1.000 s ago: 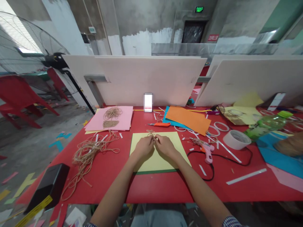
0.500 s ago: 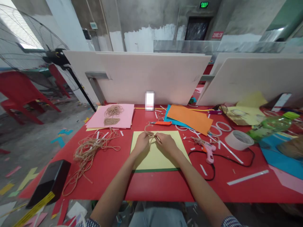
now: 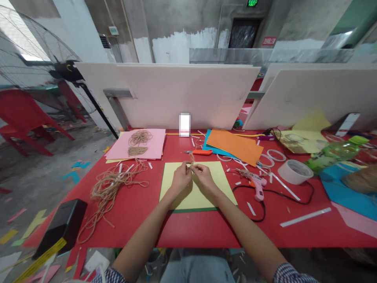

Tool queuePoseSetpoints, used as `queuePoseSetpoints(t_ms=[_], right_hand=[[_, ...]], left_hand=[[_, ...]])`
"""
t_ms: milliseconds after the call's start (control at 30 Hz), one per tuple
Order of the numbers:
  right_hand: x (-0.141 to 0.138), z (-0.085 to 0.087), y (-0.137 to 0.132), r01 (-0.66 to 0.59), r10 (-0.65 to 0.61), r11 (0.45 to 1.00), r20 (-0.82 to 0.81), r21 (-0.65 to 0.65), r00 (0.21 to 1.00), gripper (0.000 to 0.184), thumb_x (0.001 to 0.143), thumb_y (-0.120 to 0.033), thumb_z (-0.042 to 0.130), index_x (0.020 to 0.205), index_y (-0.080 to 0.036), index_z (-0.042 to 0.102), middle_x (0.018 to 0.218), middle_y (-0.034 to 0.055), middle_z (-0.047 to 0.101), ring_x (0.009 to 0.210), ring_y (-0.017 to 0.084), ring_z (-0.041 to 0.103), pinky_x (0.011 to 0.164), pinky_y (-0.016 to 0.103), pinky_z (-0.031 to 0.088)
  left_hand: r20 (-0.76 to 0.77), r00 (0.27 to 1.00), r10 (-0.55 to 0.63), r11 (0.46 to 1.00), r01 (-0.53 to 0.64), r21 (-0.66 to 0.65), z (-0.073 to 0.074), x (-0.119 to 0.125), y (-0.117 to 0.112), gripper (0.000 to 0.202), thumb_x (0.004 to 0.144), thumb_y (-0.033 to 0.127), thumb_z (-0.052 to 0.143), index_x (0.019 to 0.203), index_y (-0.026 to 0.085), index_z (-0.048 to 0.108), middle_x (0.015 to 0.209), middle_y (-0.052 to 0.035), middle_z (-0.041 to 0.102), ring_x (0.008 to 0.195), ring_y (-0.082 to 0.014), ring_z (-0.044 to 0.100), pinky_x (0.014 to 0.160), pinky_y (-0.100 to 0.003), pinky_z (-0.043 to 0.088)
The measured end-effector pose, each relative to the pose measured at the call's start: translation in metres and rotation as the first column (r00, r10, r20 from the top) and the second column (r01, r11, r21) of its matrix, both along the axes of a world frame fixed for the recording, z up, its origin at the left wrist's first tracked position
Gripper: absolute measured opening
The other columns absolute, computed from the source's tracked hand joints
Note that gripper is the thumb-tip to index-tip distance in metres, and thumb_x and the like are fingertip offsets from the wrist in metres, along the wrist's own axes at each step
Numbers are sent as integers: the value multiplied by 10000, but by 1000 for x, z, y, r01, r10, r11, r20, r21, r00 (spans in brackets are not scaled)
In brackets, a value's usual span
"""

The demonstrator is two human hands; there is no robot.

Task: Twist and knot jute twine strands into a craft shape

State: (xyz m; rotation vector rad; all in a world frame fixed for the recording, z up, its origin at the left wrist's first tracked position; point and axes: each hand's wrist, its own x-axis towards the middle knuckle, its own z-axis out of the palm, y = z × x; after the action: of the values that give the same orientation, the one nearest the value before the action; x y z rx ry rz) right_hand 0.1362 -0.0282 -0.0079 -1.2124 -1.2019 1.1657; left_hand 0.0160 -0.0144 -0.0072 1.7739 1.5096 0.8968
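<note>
Over the far edge of the yellow sheet, the left hand pinches a short twine piece. It rises upright between both hands, and the right hand pinches it too, equally near.

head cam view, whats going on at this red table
A person sits at the red table with both bare hands together over a yellow sheet. The left hand and right hand pinch a short piece of twine between the fingertips, just above the sheet. A loose bundle of twine lies to the left. A pink glue gun lies to the right and an orange cutter lies beyond the sheet, both untouched.
</note>
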Motion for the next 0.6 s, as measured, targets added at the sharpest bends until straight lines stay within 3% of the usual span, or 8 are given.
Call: queuePoseSetpoints(t_ms=[133, 200, 267, 433, 600], right_hand=[[-4, -5, 0, -107, 20, 965, -337, -241, 941, 317, 696, -450, 748, 804, -177, 627, 531, -90, 370, 446, 52, 260, 428, 204, 183], [-4, -5, 2, -160, 37, 948, -403, -276, 915, 343, 664, -435, 776, 807, -174, 607, 531, -111, 313, 438, 37, 177, 413, 205, 106], [-2, -5, 4, -181, 48, 944, -431, -274, 901, 348, 668, -430, 781, 777, -185, 558, 538, -114, 308, 436, 33, 179, 409, 197, 102], [5, -7, 8, -71, -21, 962, -329, -265, 944, 377, 752, -514, 710, 768, -230, 462, 524, -122, 264, 416, 53, 187, 402, 209, 109], [11, -5, 10, 40, -42, 997, -32, -65, 999, 286, 850, -476, 569, 740, -227, 480, 591, -64, 402, 483, 95, 351, 460, 228, 259]], left_hand=[[-53, 998, 19, 994, -13, 111, 3, -2, -5, 358, 837, 119, 506, 1188, 157, 567, 941, -87, 716, 834, -209, 669, 763, -302, 481], [-91, 996, -5, 988, 19, 151, 5, -3, -7, 360, 853, 145, 511, 1209, 164, 556, 1010, -102, 718, 885, -227, 673, 793, -323, 481], [-145, 989, -19, 986, 42, 159, 6, -4, -9, 356, 870, 183, 520, 1225, 171, 555, 1014, -104, 717, 903, -246, 673, 789, -335, 478], [-195, 980, 36, 993, -14, 115, 6, -7, -7, 329, 853, 161, 521, 1169, 196, 605, 1037, -85, 698, 833, -218, 662, 754, -321, 475], [-74, 986, 149, 966, -129, 225, 1, -15, 5, 278, 843, 108, 438, 980, 179, 670, 1116, -104, 655, 923, -201, 640, 861, -335, 489]])
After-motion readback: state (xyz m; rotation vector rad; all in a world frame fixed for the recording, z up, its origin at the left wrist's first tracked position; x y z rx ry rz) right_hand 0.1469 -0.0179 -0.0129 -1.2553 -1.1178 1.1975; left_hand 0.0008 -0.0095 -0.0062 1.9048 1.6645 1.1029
